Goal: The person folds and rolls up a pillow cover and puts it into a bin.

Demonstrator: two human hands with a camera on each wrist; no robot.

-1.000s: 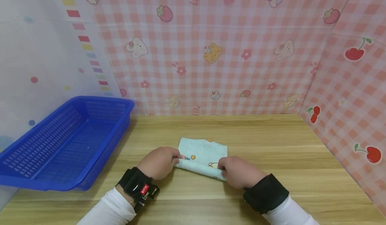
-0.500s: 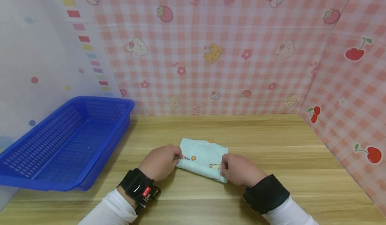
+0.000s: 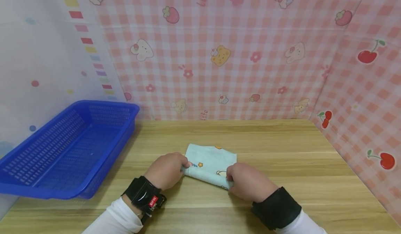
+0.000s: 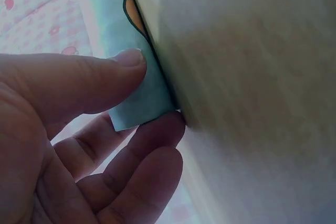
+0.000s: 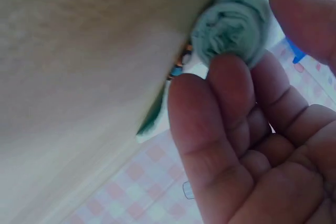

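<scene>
A pale mint cloth [image 3: 208, 156] with small cartoon prints lies on the wooden table, its near edge turned into a roll [image 3: 203, 177] and the far part flat. At the roll's left end, my left hand [image 3: 166, 170] pinches it; the left wrist view shows the thumb over the cloth [image 4: 131, 95] and fingertips under its end. My right hand [image 3: 250, 181] grips the opposite end. Seen end-on in the right wrist view, the rolled cloth [image 5: 231, 30] makes a spiral of several layers, with fingertips against it and the thumb on its other side.
To the left stands a blue plastic basket [image 3: 108, 154] with slotted walls and nothing in it. A pink checked sheet [image 3: 200, 87] hangs behind the wooden table [image 3: 266, 140], and another covers the right side. A white sheet [image 3: 37, 60] hangs at the left.
The right hand has come slightly left and nearer, now covering the roll's near right corner, which showed half a second ago. The near roll looks tighter than then. The left hand has barely moved.
</scene>
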